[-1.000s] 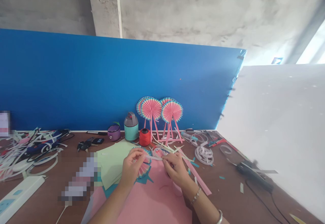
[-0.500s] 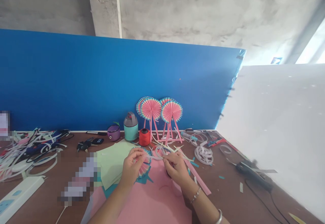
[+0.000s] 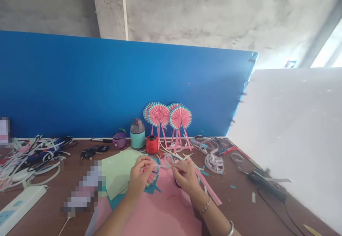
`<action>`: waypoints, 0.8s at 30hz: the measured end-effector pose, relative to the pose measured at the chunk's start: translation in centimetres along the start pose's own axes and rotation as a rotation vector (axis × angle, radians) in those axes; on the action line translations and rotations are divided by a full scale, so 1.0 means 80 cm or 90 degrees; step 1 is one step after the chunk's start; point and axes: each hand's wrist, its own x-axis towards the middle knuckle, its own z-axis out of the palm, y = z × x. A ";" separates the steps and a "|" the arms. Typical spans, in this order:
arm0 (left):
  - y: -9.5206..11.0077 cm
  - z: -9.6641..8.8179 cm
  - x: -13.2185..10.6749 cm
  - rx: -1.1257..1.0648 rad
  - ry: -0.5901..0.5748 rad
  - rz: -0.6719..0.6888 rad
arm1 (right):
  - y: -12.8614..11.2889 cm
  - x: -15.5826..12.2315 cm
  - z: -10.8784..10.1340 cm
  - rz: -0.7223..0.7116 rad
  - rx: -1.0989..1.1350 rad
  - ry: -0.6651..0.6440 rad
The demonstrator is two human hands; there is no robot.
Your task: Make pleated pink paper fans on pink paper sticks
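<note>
My left hand [image 3: 140,175] and my right hand [image 3: 187,179] are held over a sheet of pink paper [image 3: 165,214]. Fingertips of both hands pinch a thin white strip [image 3: 161,165], stretched roughly level between them. Below the left fingers lies a pleated pink and teal paper fan [image 3: 151,179], partly covered by that hand. Light green paper sheets [image 3: 117,173] are stacked beside the left hand. Something with a dark, rounded edge shows under my right hand, mostly hidden. Behind the hands is a loose coil of white strip [image 3: 169,158].
Round pink paper fans on legs [image 3: 181,118] stand against the blue partition [image 3: 80,86]. Nearby are a red thread spool [image 3: 151,145], a teal container [image 3: 137,139] and a purple pot [image 3: 119,140]. Coiled strips [image 3: 213,163] lie right; a power strip [image 3: 24,207] lies left.
Both hands hold almost the same place and grip. My right hand has shifted very slightly to the right.
</note>
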 end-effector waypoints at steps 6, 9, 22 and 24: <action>-0.002 0.001 0.000 -0.003 0.003 -0.003 | -0.003 0.000 0.000 -0.014 -0.021 0.002; -0.004 0.001 0.000 -0.002 0.004 -0.002 | -0.006 0.000 0.000 -0.017 -0.019 0.021; 0.013 0.023 -0.030 0.060 0.129 0.042 | -0.007 0.004 0.015 0.248 0.274 0.057; 0.010 0.014 -0.022 0.076 0.153 0.033 | 0.002 0.006 0.010 0.317 0.300 0.122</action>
